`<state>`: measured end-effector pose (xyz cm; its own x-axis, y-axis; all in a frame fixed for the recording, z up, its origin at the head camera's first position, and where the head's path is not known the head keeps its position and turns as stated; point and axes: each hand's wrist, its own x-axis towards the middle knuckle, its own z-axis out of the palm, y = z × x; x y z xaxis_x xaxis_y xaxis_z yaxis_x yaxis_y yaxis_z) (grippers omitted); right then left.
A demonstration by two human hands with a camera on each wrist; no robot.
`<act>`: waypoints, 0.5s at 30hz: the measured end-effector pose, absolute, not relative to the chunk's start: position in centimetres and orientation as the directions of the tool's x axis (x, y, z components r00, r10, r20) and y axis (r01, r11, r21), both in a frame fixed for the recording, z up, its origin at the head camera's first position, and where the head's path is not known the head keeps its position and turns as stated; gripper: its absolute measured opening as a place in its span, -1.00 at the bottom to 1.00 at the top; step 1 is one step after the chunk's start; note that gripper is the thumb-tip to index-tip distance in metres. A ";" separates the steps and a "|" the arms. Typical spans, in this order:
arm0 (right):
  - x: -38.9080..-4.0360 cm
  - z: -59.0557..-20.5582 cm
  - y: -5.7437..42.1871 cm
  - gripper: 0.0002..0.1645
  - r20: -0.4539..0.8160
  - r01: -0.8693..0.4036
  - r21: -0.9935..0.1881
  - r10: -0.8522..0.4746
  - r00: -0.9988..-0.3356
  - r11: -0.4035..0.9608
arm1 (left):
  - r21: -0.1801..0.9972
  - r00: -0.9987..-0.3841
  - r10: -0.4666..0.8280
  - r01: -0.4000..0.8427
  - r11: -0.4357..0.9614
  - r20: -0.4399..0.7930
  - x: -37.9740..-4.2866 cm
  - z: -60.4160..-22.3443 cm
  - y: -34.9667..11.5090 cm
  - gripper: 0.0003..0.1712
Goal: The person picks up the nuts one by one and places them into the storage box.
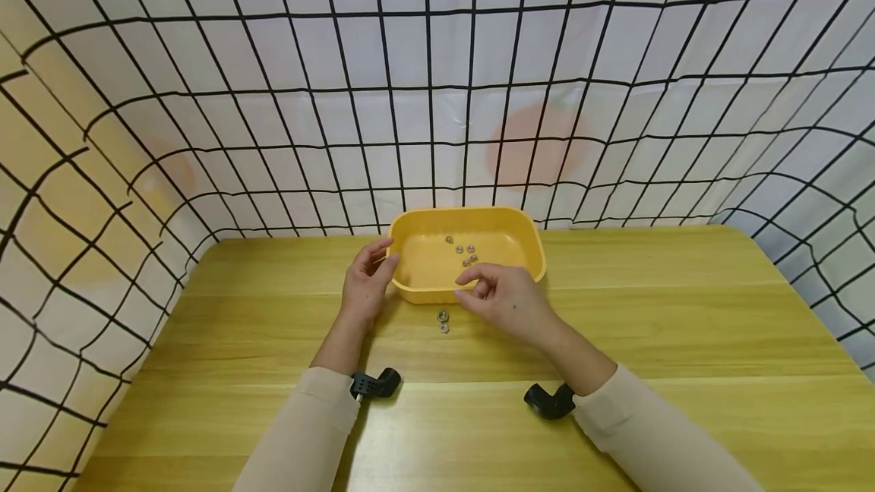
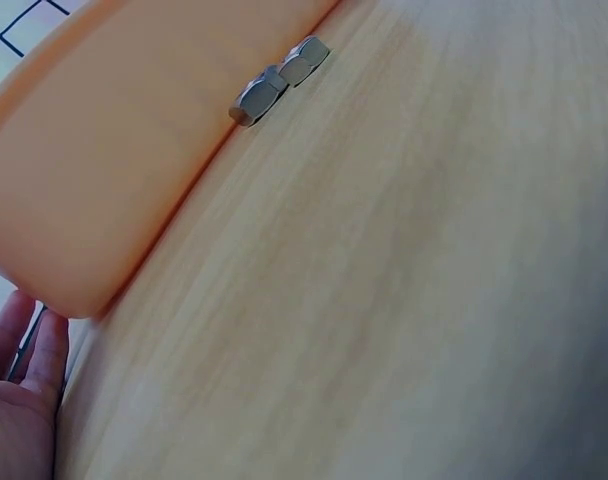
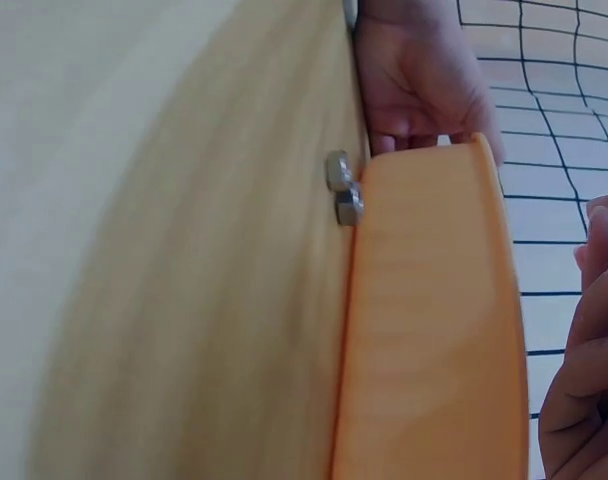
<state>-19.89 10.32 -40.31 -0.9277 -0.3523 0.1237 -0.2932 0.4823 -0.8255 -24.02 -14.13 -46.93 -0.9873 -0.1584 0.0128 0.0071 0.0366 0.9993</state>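
Note:
A yellow plastic tray (image 1: 425, 296) stands near the table's back edge with several small metal nuts (image 1: 470, 249) in it. Just in front lie two more nuts (image 1: 443, 316), touching or nearly so; both also show against the tray wall in the left wrist view (image 2: 259, 95). My left hand (image 1: 364, 291) is at the tray's left end, its fingers extended and seeming to touch the wall. Over the front rim, right of the two nuts, hovers my right hand (image 1: 509, 302). Its thumb and index finger are slightly apart, with nothing visible between them; the other fingers are bent.
The wood-grain table (image 1: 670, 325) extends to both sides of the tray. Behind it and along the sides hangs a white cloth with a black grid (image 1: 444, 112). A black wrist device (image 1: 376, 384) is on the left wrist, another (image 1: 550, 402) on the right.

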 end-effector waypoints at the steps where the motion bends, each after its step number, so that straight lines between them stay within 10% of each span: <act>1: -19.7 -40.4 10.3 -0.85 0.120 -0.291 -0.827 -0.355 -0.927 0.481 | 0.999 -0.987 -0.159 0.007 0.037 0.013 -24.0 -46.9 -14.1 -0.55; 15: -18.4 -42.5 10.2 -0.83 -0.020 -0.172 -0.863 -0.372 -0.928 0.475 | 0.999 -0.988 -0.152 0.025 0.043 0.031 -24.0 -47.0 -14.2 -0.56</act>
<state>-18.44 10.22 -42.51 -0.9279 -0.3724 -0.0198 -0.1722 0.4751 -0.8629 -24.02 -14.24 -47.01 -0.9879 -0.1520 0.0311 0.0249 0.0427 0.9988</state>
